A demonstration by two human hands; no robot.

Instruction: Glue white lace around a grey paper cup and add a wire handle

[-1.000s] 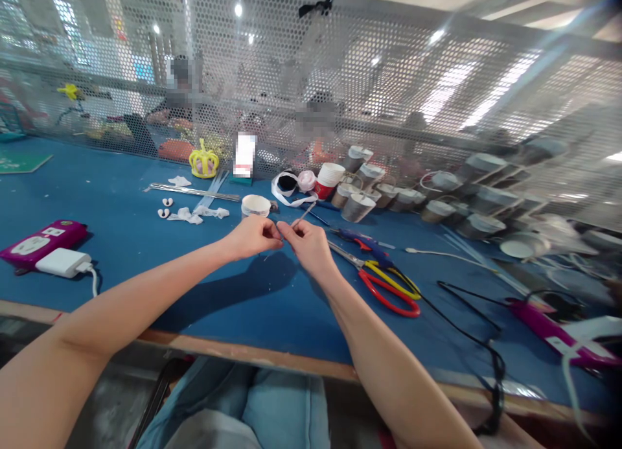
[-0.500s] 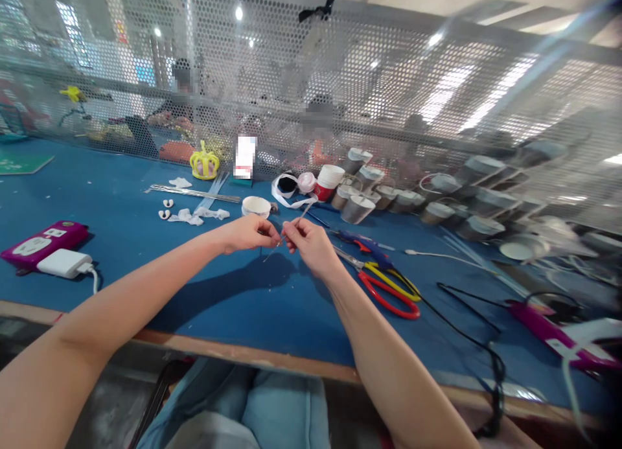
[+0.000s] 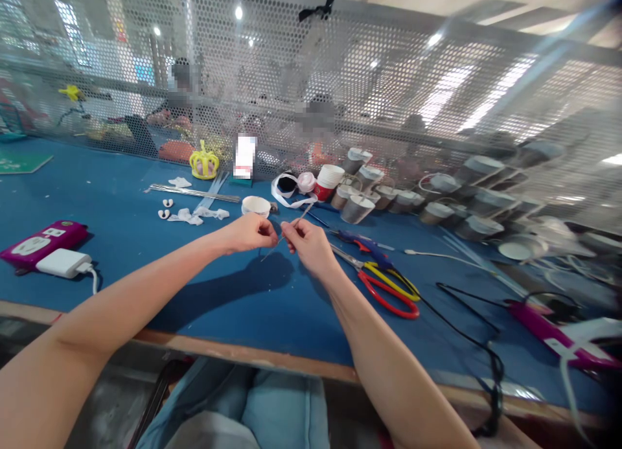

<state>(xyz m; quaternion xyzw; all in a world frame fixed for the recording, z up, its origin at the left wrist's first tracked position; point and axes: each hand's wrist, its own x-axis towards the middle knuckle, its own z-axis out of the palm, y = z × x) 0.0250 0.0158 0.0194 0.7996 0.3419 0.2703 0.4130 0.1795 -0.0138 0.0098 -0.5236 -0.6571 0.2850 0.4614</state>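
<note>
My right hand pinches a thin, stiff wire between thumb and fingers. The wire slants from above this hand down to the left, over the blue mat. Close beside it, my left hand is closed in a pinch. What its fingertips hold is too small to make out. A small gap separates the two hands. Just behind the left hand stands a white paper cup. Scissors with red and yellow handles lie right of my right hand, beside a blue glue gun.
Lidded grey cups stand at the back right, near red-and-white paper cups. A yellow woven crown and a lit phone are by the perforated screen. Purple power strips lie left and right, with cables.
My hands have drawn slightly apart, the left one shifting a little to the left. The wire stays in my right hand; the table items have not moved.
</note>
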